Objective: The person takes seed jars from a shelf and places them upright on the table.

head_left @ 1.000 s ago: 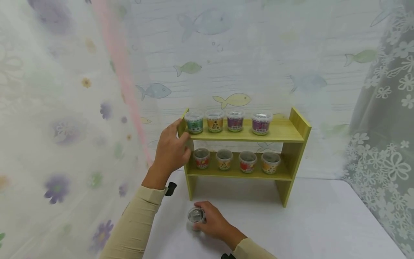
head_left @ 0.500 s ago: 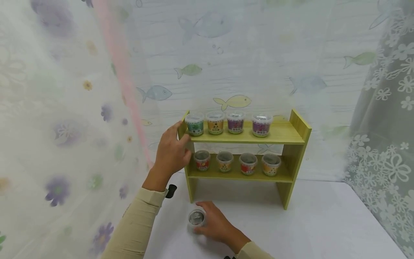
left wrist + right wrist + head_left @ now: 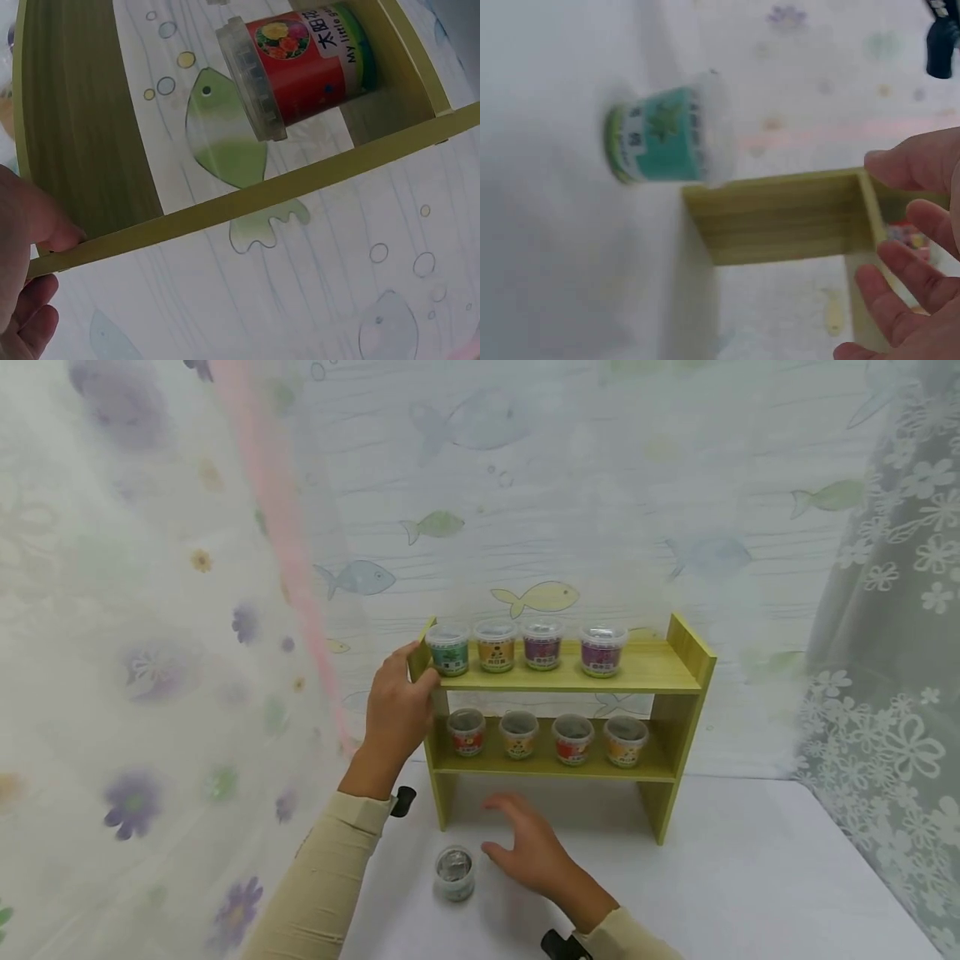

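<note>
My left hand (image 3: 396, 710) grips the left side panel of a small yellow-green two-tier wooden shelf (image 3: 652, 665). In the left wrist view its thumb (image 3: 49, 221) lies on one face of the panel and the fingers curl behind the edge. On the white tablecloth, in front of the shelf's left leg, a clear-lidded plastic cup (image 3: 454, 875) stands upright; the right wrist view shows its green label (image 3: 671, 127). Just right of this cup, apart from it, hovers my right hand (image 3: 534, 853), fingers spread and holding nothing.
Several lidded cups (image 3: 497, 647) with green, orange and purple labels line the upper tier. Below, several cups (image 3: 573, 742) with red and orange labels stand in a row. A fish-print curtain (image 3: 622, 468) hangs behind, a flowered one (image 3: 150, 610) at left.
My right hand has let go of the cup on the table and moved up and right, away from it. The left hand keeps its hold on the shelf panel.
</note>
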### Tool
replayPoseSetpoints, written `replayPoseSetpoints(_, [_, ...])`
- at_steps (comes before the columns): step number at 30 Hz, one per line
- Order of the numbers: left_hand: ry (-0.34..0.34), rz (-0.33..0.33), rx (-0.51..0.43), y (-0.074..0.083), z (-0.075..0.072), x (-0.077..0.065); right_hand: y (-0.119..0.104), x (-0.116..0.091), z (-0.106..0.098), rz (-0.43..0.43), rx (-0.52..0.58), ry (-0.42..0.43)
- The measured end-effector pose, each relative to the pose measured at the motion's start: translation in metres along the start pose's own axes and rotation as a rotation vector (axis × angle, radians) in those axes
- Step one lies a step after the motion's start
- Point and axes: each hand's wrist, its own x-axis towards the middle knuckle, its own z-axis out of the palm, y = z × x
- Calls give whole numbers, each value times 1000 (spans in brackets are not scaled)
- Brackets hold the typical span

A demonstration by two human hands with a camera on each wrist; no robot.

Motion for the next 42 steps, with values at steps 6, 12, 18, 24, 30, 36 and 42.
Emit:
replayPoseSetpoints(6, [-6,-35,-9,2,2,-2,-7,-2,-27,-8,14,8])
replayPoseSetpoints(12, [-29,-57,-24,3,4,-4,-13,-2,-60,-92,50,80])
replayPoseSetpoints(18, [-29,-101,-129,2,1,-1,-19,1,-100,-232,-79,222])
replayPoseSetpoints(24, [19,-187,-238,4,1,7,-26,9,-136,-280,-199,324])
replayPoseSetpoints(30, [-11,-328,-339,2,-2,12,-31,19,-160,-315,-248,400])
replayPoseSetpoints(36, [-152,-468,-459,-2,-2,18,-32,28,-180,-312,-256,438])
replayPoseSetpoints(42, [-238,-553,-503,-2,-3,21,-23,41,-198,-284,-248,524])
